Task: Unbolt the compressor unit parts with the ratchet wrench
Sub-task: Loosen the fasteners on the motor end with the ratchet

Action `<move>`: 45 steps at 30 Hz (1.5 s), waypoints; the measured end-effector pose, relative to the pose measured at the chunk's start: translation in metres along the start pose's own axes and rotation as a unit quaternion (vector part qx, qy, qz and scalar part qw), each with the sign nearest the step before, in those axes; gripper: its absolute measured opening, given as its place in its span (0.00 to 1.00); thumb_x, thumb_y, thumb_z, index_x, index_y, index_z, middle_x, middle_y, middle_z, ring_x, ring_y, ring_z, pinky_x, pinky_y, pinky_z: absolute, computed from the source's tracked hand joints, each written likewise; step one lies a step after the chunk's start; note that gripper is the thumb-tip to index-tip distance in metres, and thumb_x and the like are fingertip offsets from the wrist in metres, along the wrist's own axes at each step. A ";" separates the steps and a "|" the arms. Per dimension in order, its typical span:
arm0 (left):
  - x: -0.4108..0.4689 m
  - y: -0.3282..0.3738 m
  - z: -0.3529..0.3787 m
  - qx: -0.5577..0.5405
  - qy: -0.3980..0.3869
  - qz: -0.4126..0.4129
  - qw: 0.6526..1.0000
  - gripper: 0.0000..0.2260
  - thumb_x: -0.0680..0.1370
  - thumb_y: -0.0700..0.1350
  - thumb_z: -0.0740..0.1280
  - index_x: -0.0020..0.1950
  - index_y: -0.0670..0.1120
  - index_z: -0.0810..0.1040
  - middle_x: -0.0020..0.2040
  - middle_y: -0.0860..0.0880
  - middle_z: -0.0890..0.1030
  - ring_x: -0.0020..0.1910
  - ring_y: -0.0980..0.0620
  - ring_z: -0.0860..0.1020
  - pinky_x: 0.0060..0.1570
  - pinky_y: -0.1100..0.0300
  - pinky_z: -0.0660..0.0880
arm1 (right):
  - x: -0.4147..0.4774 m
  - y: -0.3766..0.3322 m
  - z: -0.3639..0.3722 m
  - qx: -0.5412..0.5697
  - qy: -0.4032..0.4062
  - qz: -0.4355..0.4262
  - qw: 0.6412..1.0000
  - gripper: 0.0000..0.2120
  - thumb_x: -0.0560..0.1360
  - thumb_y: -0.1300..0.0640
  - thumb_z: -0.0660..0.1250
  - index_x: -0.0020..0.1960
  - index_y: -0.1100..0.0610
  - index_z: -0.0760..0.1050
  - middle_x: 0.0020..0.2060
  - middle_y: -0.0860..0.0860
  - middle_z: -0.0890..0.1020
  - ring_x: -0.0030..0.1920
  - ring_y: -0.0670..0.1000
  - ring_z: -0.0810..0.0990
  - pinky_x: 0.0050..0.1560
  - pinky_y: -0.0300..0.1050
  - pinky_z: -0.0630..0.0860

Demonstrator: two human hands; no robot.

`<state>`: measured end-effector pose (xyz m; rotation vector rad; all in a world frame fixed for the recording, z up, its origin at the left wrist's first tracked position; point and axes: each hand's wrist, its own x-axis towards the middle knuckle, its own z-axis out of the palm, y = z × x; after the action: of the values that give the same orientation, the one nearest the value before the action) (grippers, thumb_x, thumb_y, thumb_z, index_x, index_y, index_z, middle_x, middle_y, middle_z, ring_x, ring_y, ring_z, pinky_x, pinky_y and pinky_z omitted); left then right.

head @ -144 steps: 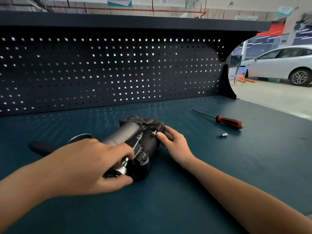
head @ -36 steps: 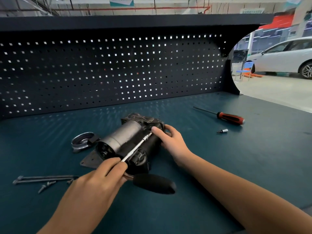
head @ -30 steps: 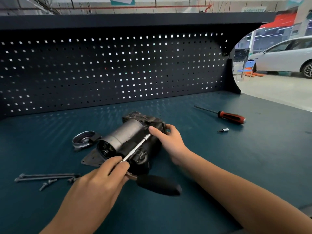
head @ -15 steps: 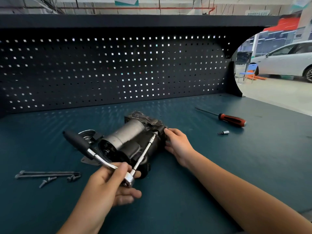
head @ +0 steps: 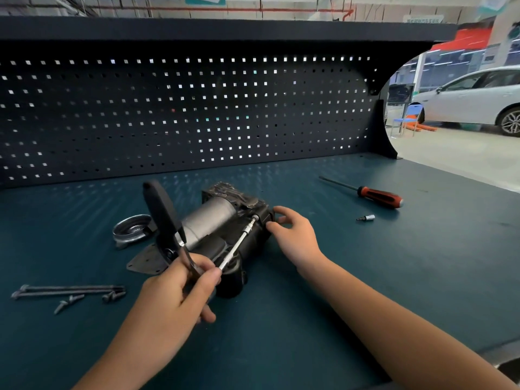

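The compressor unit [head: 216,220], a dark housing with a grey cylinder, lies on its side on the blue-green bench. My left hand [head: 180,294] grips the head of the ratchet wrench [head: 163,212]; its black handle stands up and leans back to the left. A long silver extension [head: 239,243] runs from the wrench head to a bolt at the unit's far right end. My right hand [head: 292,235] curls round that far end of the unit, fingers on the housing beside the socket.
Two long bolts [head: 67,289] and a few short screws [head: 70,301] lie at the left. A round metal cap [head: 132,229] and a flat plate [head: 146,263] sit beside the unit. A red-handled screwdriver [head: 377,195] and a small bit [head: 365,218] lie to the right. A pegboard [head: 183,116] closes the back.
The ratchet handle has swung from the near right, round by the left, up to nearly upright. My right hand has slid from the extension's tip to the unit's end.
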<state>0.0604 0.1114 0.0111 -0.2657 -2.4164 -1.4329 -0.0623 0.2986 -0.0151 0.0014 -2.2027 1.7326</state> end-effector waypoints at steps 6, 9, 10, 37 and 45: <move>-0.004 0.003 -0.001 0.225 0.010 0.141 0.964 0.08 0.76 0.57 0.61 0.41 0.56 0.73 0.28 0.55 0.78 0.33 0.61 0.77 0.33 0.65 0.74 | -0.002 -0.013 -0.001 -0.006 0.005 -0.016 1.000 0.17 0.74 0.51 0.65 0.30 0.57 0.71 0.23 0.48 0.75 0.24 0.45 0.72 0.29 0.36 0.69; -0.005 0.007 -0.001 0.306 -0.002 0.269 0.913 0.08 0.72 0.55 0.61 0.44 0.52 0.72 0.36 0.58 0.78 0.26 0.59 0.74 0.21 0.60 0.74 | -0.006 -0.019 0.005 -0.016 -0.069 0.019 0.997 0.21 0.76 0.50 0.63 0.27 0.57 0.71 0.16 0.46 0.72 0.16 0.44 0.69 0.20 0.32 0.65; -0.005 0.006 -0.001 0.317 -0.007 0.286 0.904 0.08 0.71 0.53 0.65 0.46 0.52 0.72 0.38 0.56 0.79 0.26 0.58 0.75 0.20 0.60 0.74 | -0.006 -0.020 0.007 -0.023 -0.080 0.020 0.996 0.21 0.76 0.50 0.64 0.27 0.58 0.72 0.16 0.46 0.73 0.16 0.44 0.69 0.19 0.31 0.64; 0.006 0.002 -0.027 0.131 -0.004 0.117 0.984 0.12 0.69 0.68 0.55 0.45 0.66 0.74 0.27 0.61 0.79 0.27 0.68 0.77 0.34 0.77 0.70 | -0.019 -0.006 0.009 0.047 -0.018 0.083 0.995 0.09 0.77 0.51 0.63 0.54 0.54 0.71 0.48 0.53 0.79 0.43 0.51 0.81 0.47 0.43 0.76; 0.015 0.003 -0.032 0.128 -0.001 0.091 0.988 0.16 0.66 0.69 0.52 0.46 0.69 0.74 0.28 0.59 0.80 0.24 0.57 0.77 0.30 0.59 0.73 | 0.011 0.006 0.001 -0.071 -0.060 0.033 0.995 0.12 0.78 0.57 0.62 0.49 0.65 0.78 0.34 0.54 0.76 0.35 0.49 0.73 0.43 0.46 0.75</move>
<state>0.0533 0.0842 0.0329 -0.4137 -2.4723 -1.0332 -0.0738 0.3018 -0.0182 -0.0011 -2.4355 1.6439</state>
